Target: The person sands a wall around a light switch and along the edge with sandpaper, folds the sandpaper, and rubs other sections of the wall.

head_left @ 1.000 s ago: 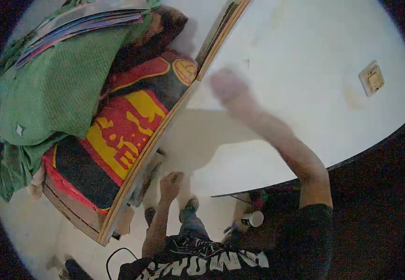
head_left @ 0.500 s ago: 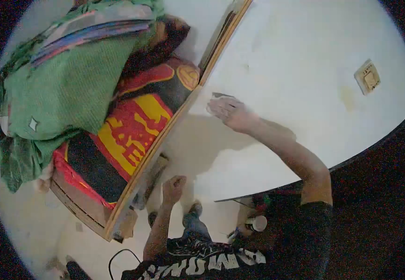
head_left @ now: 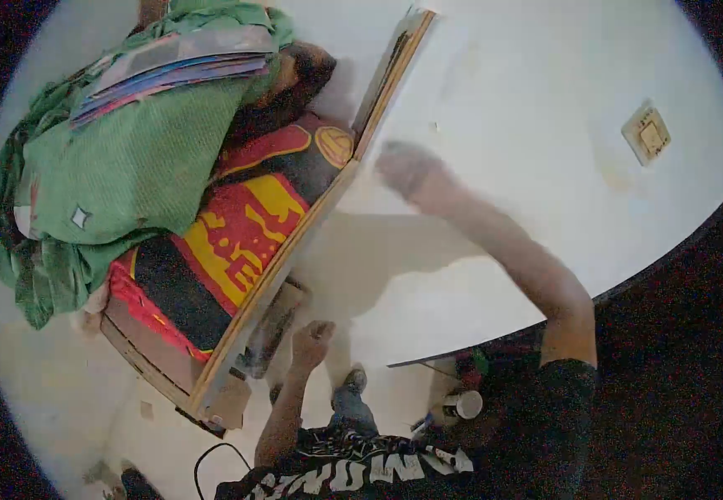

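Observation:
My right hand (head_left: 428, 185) is against the white wall (head_left: 511, 108), just right of the wooden edge, with the arm stretched out. It is smeared by motion, and its fingers press a small flat grey sheet, which looks like sandpaper (head_left: 393, 158), to the wall. My left hand (head_left: 312, 343) hangs low in front of my body with its fingers curled in. Nothing shows in it, and it touches nothing that I can see.
A wooden-edged board (head_left: 274, 271) runs diagonally beside the wall. Left of it lie a red, yellow and black blanket (head_left: 241, 237) and a green cloth (head_left: 141, 167) with folded fabrics on top. A switch plate (head_left: 647, 133) is at right; a white-lidded container (head_left: 468, 405) stands below.
My right hand has slid a little upward along the wall with the sheet and is now blurred. My left hand stays nearly where it was. The view has shifted slightly.

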`<action>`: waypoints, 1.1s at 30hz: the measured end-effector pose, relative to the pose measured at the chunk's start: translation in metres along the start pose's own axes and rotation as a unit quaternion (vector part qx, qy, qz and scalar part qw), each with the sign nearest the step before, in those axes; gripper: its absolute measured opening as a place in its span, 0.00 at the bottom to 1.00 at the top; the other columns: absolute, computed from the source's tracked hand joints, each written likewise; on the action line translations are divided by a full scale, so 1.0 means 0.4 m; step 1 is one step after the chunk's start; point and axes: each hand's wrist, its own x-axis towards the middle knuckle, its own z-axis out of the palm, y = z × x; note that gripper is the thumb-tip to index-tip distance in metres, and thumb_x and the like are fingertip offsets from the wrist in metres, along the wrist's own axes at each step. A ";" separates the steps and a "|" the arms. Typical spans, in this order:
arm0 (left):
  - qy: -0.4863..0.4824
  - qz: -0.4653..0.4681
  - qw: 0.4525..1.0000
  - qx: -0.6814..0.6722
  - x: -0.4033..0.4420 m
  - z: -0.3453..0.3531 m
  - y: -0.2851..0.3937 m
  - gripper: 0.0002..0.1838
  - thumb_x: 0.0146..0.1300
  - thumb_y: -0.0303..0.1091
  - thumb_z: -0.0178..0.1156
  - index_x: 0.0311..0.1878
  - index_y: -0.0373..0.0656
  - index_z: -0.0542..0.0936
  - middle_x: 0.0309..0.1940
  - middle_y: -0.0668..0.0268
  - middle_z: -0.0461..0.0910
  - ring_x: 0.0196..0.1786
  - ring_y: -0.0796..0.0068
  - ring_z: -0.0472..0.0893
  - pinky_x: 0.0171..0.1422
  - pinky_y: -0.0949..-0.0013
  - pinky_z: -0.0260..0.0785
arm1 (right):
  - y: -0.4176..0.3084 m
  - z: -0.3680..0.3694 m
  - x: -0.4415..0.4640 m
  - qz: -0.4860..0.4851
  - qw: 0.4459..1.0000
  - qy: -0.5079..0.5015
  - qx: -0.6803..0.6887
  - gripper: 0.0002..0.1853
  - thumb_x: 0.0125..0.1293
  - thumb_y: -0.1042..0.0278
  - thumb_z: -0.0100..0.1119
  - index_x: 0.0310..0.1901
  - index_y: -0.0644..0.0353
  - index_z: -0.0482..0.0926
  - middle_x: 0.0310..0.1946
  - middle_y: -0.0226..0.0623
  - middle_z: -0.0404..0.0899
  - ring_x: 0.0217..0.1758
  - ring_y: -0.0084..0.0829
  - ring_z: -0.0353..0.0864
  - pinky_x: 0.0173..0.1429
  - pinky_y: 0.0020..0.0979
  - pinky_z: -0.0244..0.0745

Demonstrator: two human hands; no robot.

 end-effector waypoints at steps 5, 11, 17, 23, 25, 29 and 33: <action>0.024 0.126 0.973 0.192 -0.025 0.029 -0.125 0.15 0.63 0.44 0.60 0.38 0.40 0.83 0.33 0.57 0.84 0.36 0.63 0.84 0.43 0.63 0.74 | 0.000 -0.212 0.104 -0.115 0.915 0.221 -0.316 0.21 0.60 0.66 0.56 0.55 0.60 0.72 0.54 0.42 0.74 0.63 0.47 0.68 0.65 0.48 0.63; 0.001 0.061 0.995 0.082 -0.022 0.005 -0.041 0.13 0.62 0.42 0.60 0.39 0.41 0.84 0.35 0.56 0.84 0.38 0.61 0.85 0.45 0.63 0.75 | 0.037 0.150 -0.003 -0.097 0.969 0.170 -0.154 0.20 0.57 0.71 0.59 0.53 0.58 0.74 0.52 0.41 0.75 0.58 0.45 0.72 0.65 0.47 0.65; -0.007 0.036 0.999 0.023 -0.034 0.001 -0.039 0.12 0.62 0.41 0.61 0.39 0.41 0.84 0.34 0.56 0.84 0.36 0.63 0.85 0.43 0.64 0.76 | 0.008 -0.103 0.058 -0.194 0.921 0.123 -0.316 0.15 0.57 0.70 0.60 0.48 0.57 0.79 0.52 0.37 0.78 0.57 0.35 0.76 0.66 0.38 0.67; -0.023 0.001 0.999 0.036 -0.030 -0.029 0.027 0.11 0.61 0.39 0.62 0.39 0.41 0.83 0.33 0.58 0.84 0.36 0.67 0.85 0.41 0.65 0.76 | -0.018 -0.071 0.045 -0.116 0.913 0.210 -0.330 0.16 0.61 0.63 0.58 0.49 0.59 0.78 0.55 0.37 0.76 0.61 0.36 0.73 0.67 0.41 0.65; -0.006 0.026 1.000 -0.011 -0.038 -0.022 -0.008 0.12 0.61 0.39 0.62 0.39 0.40 0.83 0.33 0.58 0.84 0.35 0.68 0.84 0.42 0.66 0.76 | -0.007 0.001 -0.003 -0.139 0.947 0.207 -0.204 0.18 0.56 0.65 0.61 0.47 0.63 0.78 0.55 0.42 0.75 0.63 0.41 0.71 0.66 0.46 0.65; -0.022 -0.007 0.999 0.044 -0.041 -0.034 0.028 0.12 0.63 0.40 0.61 0.39 0.40 0.83 0.32 0.59 0.84 0.34 0.68 0.84 0.41 0.66 0.75 | 0.028 0.073 -0.048 -0.221 0.947 0.081 -0.220 0.20 0.56 0.65 0.61 0.50 0.62 0.75 0.58 0.43 0.72 0.62 0.44 0.70 0.66 0.48 0.63; 0.002 0.007 1.000 -0.015 -0.049 0.015 -0.082 0.12 0.62 0.41 0.61 0.39 0.41 0.83 0.31 0.57 0.84 0.34 0.65 0.84 0.40 0.64 0.74 | 0.079 -0.148 0.050 -0.127 0.930 0.147 -0.313 0.22 0.61 0.65 0.59 0.57 0.56 0.71 0.63 0.40 0.69 0.63 0.43 0.68 0.68 0.48 0.60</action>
